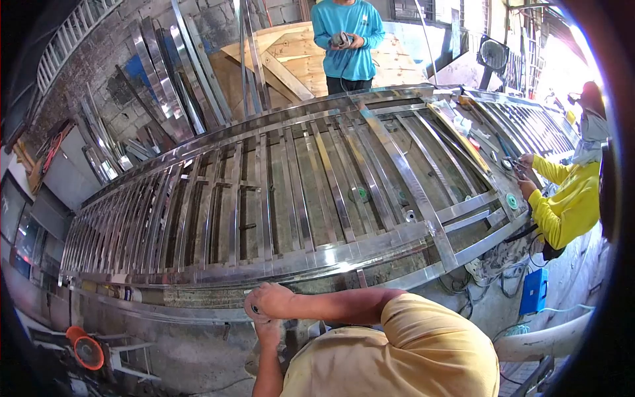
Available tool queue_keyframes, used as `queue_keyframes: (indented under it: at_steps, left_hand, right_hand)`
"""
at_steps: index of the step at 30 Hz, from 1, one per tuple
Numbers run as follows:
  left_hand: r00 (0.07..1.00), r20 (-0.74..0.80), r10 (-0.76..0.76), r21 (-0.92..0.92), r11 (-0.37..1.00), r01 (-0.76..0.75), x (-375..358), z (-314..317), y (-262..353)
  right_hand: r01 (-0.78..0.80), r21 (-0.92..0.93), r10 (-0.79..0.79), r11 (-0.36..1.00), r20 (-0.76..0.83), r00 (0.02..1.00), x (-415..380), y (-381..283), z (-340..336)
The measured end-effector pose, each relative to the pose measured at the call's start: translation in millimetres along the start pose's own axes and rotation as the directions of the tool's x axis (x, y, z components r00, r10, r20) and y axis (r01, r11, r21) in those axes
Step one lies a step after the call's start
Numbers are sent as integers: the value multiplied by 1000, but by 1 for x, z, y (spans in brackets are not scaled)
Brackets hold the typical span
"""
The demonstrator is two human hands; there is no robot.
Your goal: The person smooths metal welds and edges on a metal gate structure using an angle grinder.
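Observation:
My right hand (274,300) reaches in from the right and is closed on a small round disc-like tool (253,308) at the near edge of a large metal frame (317,255). Just below, my left hand (267,329) comes up from the bottom and is closed round the underside of the same tool; its fingers are partly hidden. The frame lies flat, with many shiny parallel bars.
Across the frame, a person in a blue shirt (348,46) holds a grey tool. At right, a person in yellow (565,202) works with both hands. An orange fan (88,353), blue case (534,292) and cables lie low. Metal lengths (165,86) lean against the wall.

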State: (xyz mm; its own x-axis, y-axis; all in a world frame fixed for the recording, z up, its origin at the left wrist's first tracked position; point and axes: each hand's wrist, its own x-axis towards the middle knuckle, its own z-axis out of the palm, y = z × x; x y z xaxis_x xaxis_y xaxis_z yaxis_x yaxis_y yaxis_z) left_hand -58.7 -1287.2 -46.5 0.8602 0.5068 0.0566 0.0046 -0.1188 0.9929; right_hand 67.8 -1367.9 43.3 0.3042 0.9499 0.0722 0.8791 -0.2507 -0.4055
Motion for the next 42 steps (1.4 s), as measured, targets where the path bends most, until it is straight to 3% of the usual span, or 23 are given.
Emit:
queue_keyframes:
  at_steps: [3, 6, 9, 15, 18, 21, 24, 27, 28, 30, 34, 36, 40, 42]
  left_hand:
    - [981, -4, -192, 93, 977, 192, -3, -6, 1]
    - [997, -48, -57, -31, 998, 56, -3, -6, -19]
    - [998, -58, 7, 3, 1000, -7, -1, -7, -23]
    - [1000, -25, -14, -10, 1000, 14, -3, 0, 5]
    - [993, -76, -90, 164, 981, 101, -4, -1, 8]
    - [993, -112, -29, -34, 999, 25, -6, 9, 21]
    - [990, -126, -64, 70, 995, 74, -3, 5, 11]
    - [991, -122, -57, -34, 998, 53, -4, 6, 7]
    - [993, -111, -32, 9, 999, 34, -4, 4, 7]
    - [996, -86, 15, 93, 996, -7, -4, 1, 8]
    - [991, -132, 19, -4, 1000, -20, -1, 7, 2]
    - [993, -101, -66, 20, 997, 68, -3, 2, -1]
    - [993, -89, -73, 120, 989, 83, -2, -8, -20]
    - [997, -69, -43, 131, 990, 52, 0, -12, -29]
  right_hand:
    - [56, 52, -60, 997, 90, 994, 8, 7, 4]
    - [54, 80, -64, 995, 136, 989, 12, 10, 9]
    - [-3, 93, -4, 996, 76, 997, 15, 7, 10]
    - [-74, 41, 69, 996, 110, 992, 14, 7, -10]
    - [-51, 15, 50, 999, 34, 998, 9, 9, -11]
    - [7, 14, -6, 1000, -77, 997, 6, 9, 6]
    - [73, 10, -71, 997, -112, 991, 4, 10, 10]
    - [142, -30, -145, 989, -147, 978, 7, 15, 26]
    - [164, -50, -170, 985, -165, 971, 8, 17, 32]
    - [140, -38, -143, 989, -96, 985, 11, 18, 35]
    - [12, -29, -11, 1000, 24, 1000, 0, 4, -7]
    - [36, -4, -37, 999, -5, 999, 0, 7, -11]
    - [68, 38, -64, 997, -97, 993, 3, 13, 8]
    - [105, 17, -104, 994, -29, 994, 5, 15, 15]
